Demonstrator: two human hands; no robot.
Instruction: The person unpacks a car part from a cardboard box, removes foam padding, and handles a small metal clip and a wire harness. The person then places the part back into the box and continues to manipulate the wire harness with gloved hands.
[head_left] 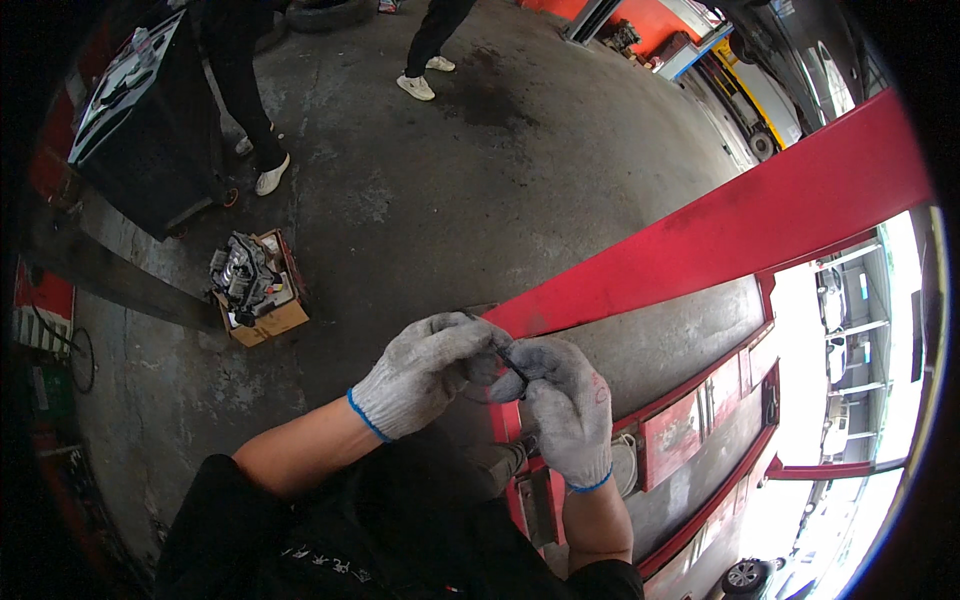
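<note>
dark pc (515, 369) btwn gloved hands (425, 368) (572, 405)

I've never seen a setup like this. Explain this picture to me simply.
No robot here: you see a person's left hand and right hand in grey knit gloves with blue edging. The picture comes from a wide fisheye camera worn on the head, looking down, so straight edges bend near the rim. The right hand pinches a small dark piece, with the left hand close beside it; what it is can't be made out. A red beam stretches beyond them. On the concrete floor sits a cardboard box holding metal parts, near a dark cabinet and another person's legs.
</note>
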